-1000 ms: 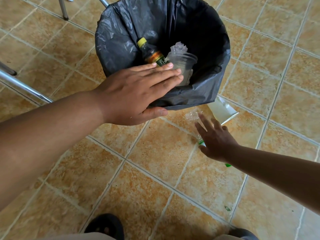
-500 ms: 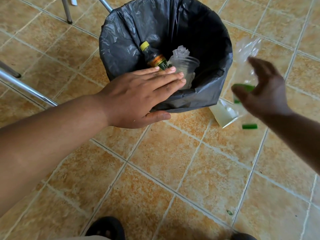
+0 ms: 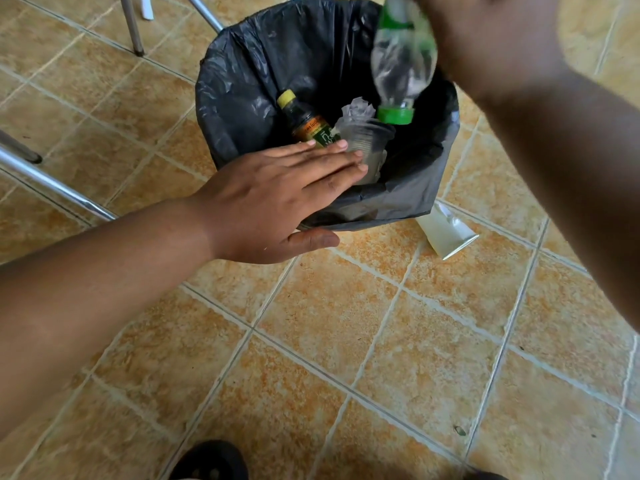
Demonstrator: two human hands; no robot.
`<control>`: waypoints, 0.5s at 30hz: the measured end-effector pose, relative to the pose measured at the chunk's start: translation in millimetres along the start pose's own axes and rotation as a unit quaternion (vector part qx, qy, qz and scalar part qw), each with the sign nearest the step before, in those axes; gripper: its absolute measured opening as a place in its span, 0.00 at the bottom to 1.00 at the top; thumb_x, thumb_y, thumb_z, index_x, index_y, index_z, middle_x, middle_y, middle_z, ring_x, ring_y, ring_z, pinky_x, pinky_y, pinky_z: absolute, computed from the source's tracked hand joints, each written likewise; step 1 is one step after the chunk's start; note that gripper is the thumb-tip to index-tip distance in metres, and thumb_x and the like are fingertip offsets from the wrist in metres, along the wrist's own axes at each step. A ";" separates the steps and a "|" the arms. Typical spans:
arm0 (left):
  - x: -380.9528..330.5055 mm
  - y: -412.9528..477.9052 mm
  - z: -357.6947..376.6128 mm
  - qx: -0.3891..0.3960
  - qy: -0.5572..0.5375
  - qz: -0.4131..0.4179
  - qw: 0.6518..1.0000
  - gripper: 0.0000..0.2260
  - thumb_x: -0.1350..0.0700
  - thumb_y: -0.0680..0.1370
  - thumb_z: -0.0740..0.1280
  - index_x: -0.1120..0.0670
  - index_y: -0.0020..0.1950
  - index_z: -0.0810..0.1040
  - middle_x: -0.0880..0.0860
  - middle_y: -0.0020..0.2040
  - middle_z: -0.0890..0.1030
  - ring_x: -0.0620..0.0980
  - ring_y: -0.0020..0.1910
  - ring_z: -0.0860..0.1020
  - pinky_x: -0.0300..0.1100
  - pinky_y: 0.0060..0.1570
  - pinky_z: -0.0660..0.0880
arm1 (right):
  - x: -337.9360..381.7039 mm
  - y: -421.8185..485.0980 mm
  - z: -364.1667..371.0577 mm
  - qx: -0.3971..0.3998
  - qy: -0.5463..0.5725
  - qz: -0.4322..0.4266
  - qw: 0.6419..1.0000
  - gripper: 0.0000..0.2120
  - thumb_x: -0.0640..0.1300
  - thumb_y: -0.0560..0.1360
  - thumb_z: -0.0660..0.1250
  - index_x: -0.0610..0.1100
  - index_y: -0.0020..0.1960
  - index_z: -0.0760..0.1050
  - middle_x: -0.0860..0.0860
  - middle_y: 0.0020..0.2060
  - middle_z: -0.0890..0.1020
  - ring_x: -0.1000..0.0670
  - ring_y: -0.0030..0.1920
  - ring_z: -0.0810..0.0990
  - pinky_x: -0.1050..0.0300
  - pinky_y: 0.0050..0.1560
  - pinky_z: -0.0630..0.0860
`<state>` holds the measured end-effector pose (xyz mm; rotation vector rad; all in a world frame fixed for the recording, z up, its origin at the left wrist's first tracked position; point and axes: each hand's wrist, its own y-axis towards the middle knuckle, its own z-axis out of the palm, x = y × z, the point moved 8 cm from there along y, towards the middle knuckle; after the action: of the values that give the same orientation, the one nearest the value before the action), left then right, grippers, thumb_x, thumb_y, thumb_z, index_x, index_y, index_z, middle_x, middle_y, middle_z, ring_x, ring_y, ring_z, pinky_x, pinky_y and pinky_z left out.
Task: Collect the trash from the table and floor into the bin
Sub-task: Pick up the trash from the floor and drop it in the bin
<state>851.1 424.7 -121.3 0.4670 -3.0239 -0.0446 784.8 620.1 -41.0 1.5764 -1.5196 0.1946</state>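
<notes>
Right now your right hand [image 3: 491, 46] holds a crushed clear bottle [image 3: 403, 64] cap-down above the mouth of the bin [image 3: 408, 202], gripping its upper end, though the fingers themselves are hidden. Your left hand [image 3: 277, 195] lies flat and open, straight fingers over the near rim, thumb against the outer side. Release too far right and the light bottle may clip the rim, or bounce off the cup [image 3: 367, 140] and dark bottle [image 3: 304, 123] inside, landing on the floor [image 3: 346, 341] by the uncollected pale packet [image 3: 446, 233]. Leaning on the rim could tip the bin.
</notes>
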 end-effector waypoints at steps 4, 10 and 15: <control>-0.9 -0.9 -0.4 -0.009 0.005 0.001 1.000 0.36 0.34 0.82 0.46 0.57 0.81 0.51 0.56 0.81 0.54 0.51 0.80 0.52 0.50 0.78 0.54 | 10.0 -9.6 32.0 0.070 -0.045 -0.031 0.996 0.35 0.62 0.75 0.68 0.40 0.72 0.69 0.46 0.67 0.76 0.50 0.68 0.74 0.59 0.68 0.70; 0.0 -0.4 -1.8 -0.013 0.010 0.006 1.000 0.36 0.35 0.82 0.48 0.58 0.81 0.51 0.57 0.81 0.53 0.53 0.80 0.51 0.51 0.78 0.54 | 10.2 -39.7 70.0 0.273 -0.222 -0.160 0.922 0.23 0.55 0.79 0.66 0.39 0.65 0.79 0.41 0.56 0.84 0.43 0.55 0.83 0.51 0.56 0.78; -0.4 -0.2 -2.3 -0.016 0.010 0.005 1.000 0.36 0.34 0.82 0.49 0.58 0.80 0.52 0.58 0.81 0.54 0.53 0.80 0.52 0.51 0.77 0.55 | 22.6 -44.0 60.5 0.243 -0.206 -0.177 0.931 0.18 0.52 0.81 0.65 0.39 0.60 0.82 0.42 0.54 0.85 0.44 0.53 0.83 0.47 0.54 0.78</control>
<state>851.8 424.6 -119.0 0.4475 -3.0016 -0.0884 800.0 555.4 -82.1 2.3789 -1.5322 0.0319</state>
